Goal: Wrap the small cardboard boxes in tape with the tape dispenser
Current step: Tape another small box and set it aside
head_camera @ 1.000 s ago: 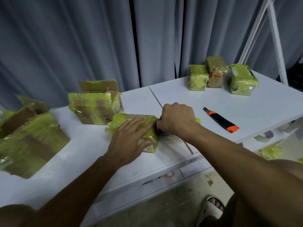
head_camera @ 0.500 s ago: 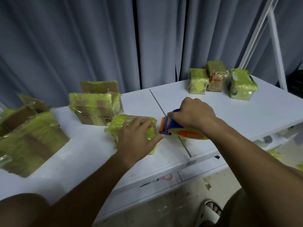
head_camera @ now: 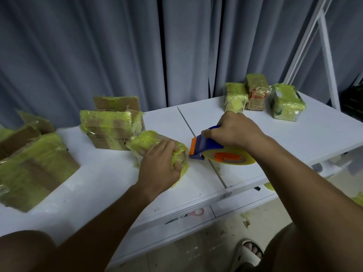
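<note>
A small cardboard box (head_camera: 149, 141) covered in yellow-green tape lies at the middle of the white table (head_camera: 196, 185). My left hand (head_camera: 160, 163) grips its near right end, fingers curled over the tape. Just right of the box is a blue and orange tape dispenser (head_camera: 208, 147) with a roll of yellowish tape (head_camera: 235, 159). My right hand (head_camera: 233, 131) grips the dispenser's handle from above. The dispenser's orange front edge sits a little apart from the box.
Two bigger taped cartons stand to the left, one behind the box (head_camera: 110, 126) and one at the far left (head_camera: 29, 165). Three small wrapped boxes (head_camera: 261, 99) stand at the back right. A white metal frame (head_camera: 326, 50) rises at the right. Grey curtains hang behind.
My right hand has drawn the dispenser away from the box to the right, and the dispenser came into full view. My left hand's fingers curled round the box's end. The orange cutter is hidden now.
</note>
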`<state>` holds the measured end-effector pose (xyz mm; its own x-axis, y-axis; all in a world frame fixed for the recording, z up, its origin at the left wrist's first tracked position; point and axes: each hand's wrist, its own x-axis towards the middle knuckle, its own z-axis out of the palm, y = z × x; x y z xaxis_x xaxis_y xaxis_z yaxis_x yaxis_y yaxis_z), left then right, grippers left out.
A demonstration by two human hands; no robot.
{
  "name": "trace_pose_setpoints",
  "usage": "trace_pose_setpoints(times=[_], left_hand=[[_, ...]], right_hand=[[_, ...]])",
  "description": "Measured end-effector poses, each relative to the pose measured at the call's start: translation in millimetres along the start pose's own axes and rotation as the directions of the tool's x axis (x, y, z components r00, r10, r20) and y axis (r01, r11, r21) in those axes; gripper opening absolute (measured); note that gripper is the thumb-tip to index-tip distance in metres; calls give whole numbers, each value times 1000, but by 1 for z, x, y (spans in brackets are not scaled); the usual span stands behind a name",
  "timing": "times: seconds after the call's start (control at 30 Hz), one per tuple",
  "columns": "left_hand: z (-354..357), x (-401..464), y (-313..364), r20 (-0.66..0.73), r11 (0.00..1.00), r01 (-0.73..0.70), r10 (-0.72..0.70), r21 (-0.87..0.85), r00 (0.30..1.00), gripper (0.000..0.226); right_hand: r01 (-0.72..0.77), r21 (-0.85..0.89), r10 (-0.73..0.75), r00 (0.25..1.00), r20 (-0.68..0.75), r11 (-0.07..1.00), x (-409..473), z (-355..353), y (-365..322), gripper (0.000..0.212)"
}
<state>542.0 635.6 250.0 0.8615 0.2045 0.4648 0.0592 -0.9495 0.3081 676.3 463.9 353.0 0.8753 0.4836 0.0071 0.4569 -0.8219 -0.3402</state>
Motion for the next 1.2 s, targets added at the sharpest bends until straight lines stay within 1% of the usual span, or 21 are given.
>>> trace_pose_setpoints(times=[0.1, 0.17, 0.27, 0.33, 0.43, 0.5, 0.57, 0.63, 0.7, 0.73, 0.83, 0.9, 0.97, 1.07, 1.2], left_hand=[[-5, -4, 0, 40, 999, -1, 3, -41, 999, 31], [-11, -7, 1, 82, 997, -6, 12, -72, 997, 33], [-20, -11, 0, 148, 989, 16, 6, -146, 989, 40], [-27, -12, -4, 176, 976, 62, -25, -207, 984, 38], [-32, -15, -14, 183, 964, 118, -75, -237, 980, 34], [-34, -18, -20, 165, 964, 111, -72, -241, 984, 32], [-38, -22, -20, 155, 964, 92, -55, -248, 986, 28], [-44, -24, -18, 156, 953, 93, -50, -288, 987, 21], [-50, -23, -15, 146, 917, 121, -69, -380, 987, 9], [-53, -22, -14, 139, 892, 141, -89, -428, 986, 7], [-59, -16, -12, 170, 808, 263, -204, -527, 964, 24], [-62, -11, -15, 226, 734, 365, -287, -573, 931, 27], [-64, -7, -18, 297, 666, 435, -317, -606, 901, 29], [-69, -5, -17, 370, 576, 508, -348, -640, 862, 24], [-76, -6, -15, 413, 512, 559, -378, -652, 829, 25]], right_hand=[[-19, 17, 20, 999, -38, 1000, -1, -7, 3, 42], [2, 49, 0, 999, -39, 999, -2, -15, 5, 41], [35, 155, -36, 999, 8, 987, -6, -30, 6, 44], [24, 239, -38, 998, 54, 971, -12, -41, 5, 43], [32, 344, -68, 993, 94, 939, -19, -48, 3, 45], [60, 373, -105, 989, 102, 926, -22, -49, 1, 46], [77, 400, -137, 983, 124, 913, -24, -50, -3, 42], [98, 436, -179, 973, 149, 895, -26, -49, -7, 40], [125, 460, -224, 960, 169, 879, -27, -48, -12, 41], [134, 474, -242, 954, 175, 870, -27, -47, -14, 42], [150, 513, -279, 943, 184, 845, -25, -45, -20, 45], [166, 529, -303, 935, 185, 832, -23, -41, -23, 47], [174, 540, -317, 930, 184, 823, -20, -37, -26, 46], [178, 549, -327, 926, 187, 817, -17, -34, -31, 42], [188, 562, -346, 919, 188, 805, -15, -30, -36, 41]])
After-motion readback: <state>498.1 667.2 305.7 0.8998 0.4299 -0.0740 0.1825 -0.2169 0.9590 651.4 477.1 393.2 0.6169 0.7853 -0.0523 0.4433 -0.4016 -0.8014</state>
